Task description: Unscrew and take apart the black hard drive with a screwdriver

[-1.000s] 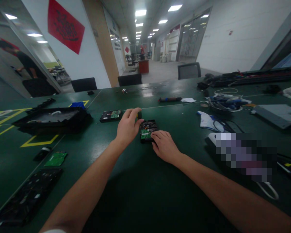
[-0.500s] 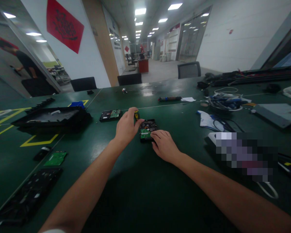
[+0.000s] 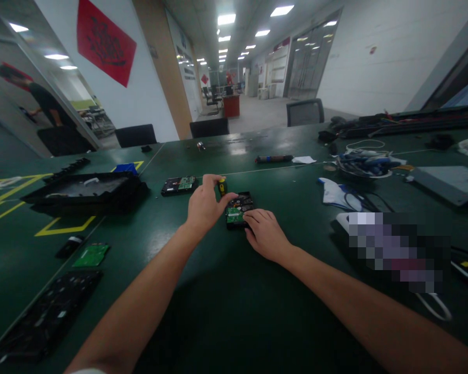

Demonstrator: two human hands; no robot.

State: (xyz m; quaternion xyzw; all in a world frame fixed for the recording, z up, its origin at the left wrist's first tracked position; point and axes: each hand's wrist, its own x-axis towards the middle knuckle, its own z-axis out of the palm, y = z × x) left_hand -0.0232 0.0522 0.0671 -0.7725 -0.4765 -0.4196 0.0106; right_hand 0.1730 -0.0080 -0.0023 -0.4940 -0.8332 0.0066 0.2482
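Note:
A black hard drive (image 3: 246,200) with a green circuit board lies on the table in front of me. My right hand (image 3: 267,234) grips its near right corner, fingertips over the circuit board and thumb at the near side. Just to the drive's left, my left hand (image 3: 206,203) holds a short yellow-and-black screwdriver (image 3: 222,187) upright between thumb and fingers. The screwdriver's tip is hidden by the hand. Farther left lies a second hard drive (image 3: 179,185), with a green board on its top, untouched by either hand.
At left sit a black plastic housing (image 3: 81,188), a loose green circuit board (image 3: 91,255) and a black panel (image 3: 50,311). A pen-shaped tool (image 3: 274,158) lies beyond. On the right are a bundle of cables (image 3: 368,162), a grey metal case (image 3: 448,182) and a blurred-out object (image 3: 393,249).
My left hand's fingers have shifted around the screwdriver, and more of its yellow-and-black handle shows. My right hand stays on the hard drive.

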